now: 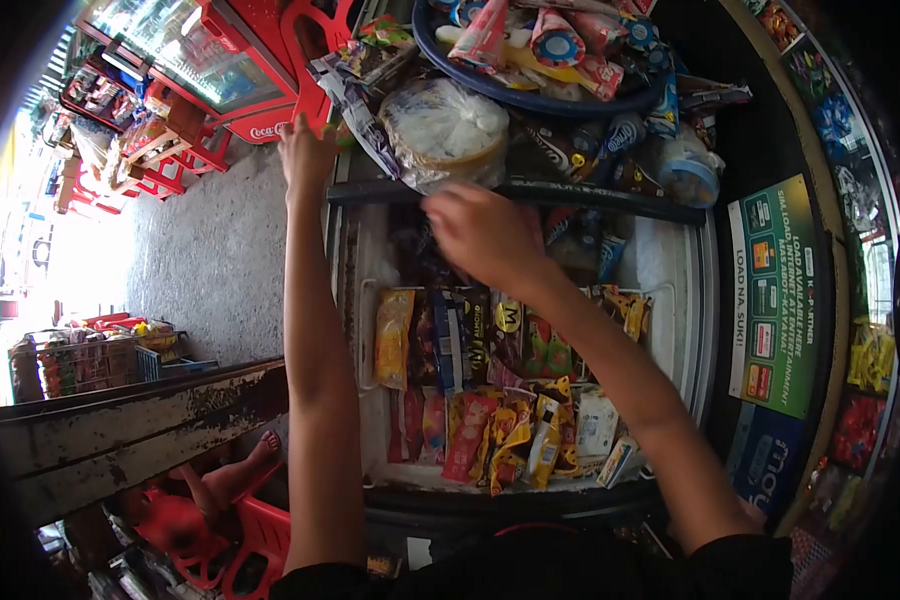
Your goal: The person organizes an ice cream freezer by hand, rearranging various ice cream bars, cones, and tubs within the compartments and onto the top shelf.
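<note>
My left hand (307, 155) is stretched forward past the freezer's left side, its fingers apart and no object visible in them. Close to it are a silver-grey wrapper (362, 120) and a clear plastic bag with whitish contents (445, 130). My right hand (478, 232) is over the freezer's dark sliding lid edge (610, 200), just below that bag. Its fingers look curled but are blurred, so any held thing cannot be made out. Beneath my right forearm, the open chest freezer (367, 440) holds rows of wrapped ice creams (455, 335), including yellow packs (545, 440).
A blue basin (560, 102) of ice cream cones stands on the freezer's far part. To the right are a green sign (770, 300) and hanging snack packs. At left are a red drinks cooler (270, 90), a wooden barrier (140, 435) and a person (185, 520) near a red chair.
</note>
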A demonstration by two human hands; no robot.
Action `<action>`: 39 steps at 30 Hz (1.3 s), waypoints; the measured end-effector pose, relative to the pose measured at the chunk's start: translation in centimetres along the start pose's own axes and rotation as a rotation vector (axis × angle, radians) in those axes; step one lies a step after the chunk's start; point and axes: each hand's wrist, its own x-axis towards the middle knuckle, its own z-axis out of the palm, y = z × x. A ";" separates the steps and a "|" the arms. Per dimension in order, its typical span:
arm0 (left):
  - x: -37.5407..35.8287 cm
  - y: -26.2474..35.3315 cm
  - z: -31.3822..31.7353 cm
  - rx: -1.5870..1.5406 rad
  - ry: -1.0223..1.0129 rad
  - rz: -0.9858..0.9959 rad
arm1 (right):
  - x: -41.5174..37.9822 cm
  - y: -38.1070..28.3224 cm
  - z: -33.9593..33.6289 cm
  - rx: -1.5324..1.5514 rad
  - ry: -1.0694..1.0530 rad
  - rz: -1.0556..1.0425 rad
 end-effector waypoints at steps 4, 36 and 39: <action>2.3 -0.8 2.6 0.046 -0.360 -0.089 | 9.9 0.6 5.2 -0.597 -0.163 -0.461; 5.7 6.4 -4.6 -0.637 -0.376 0.241 | -20.1 10.1 1.9 0.171 -0.140 0.888; 14.1 7.0 2.2 -0.185 -0.227 0.402 | -20.6 10.1 4.7 0.069 -0.165 0.895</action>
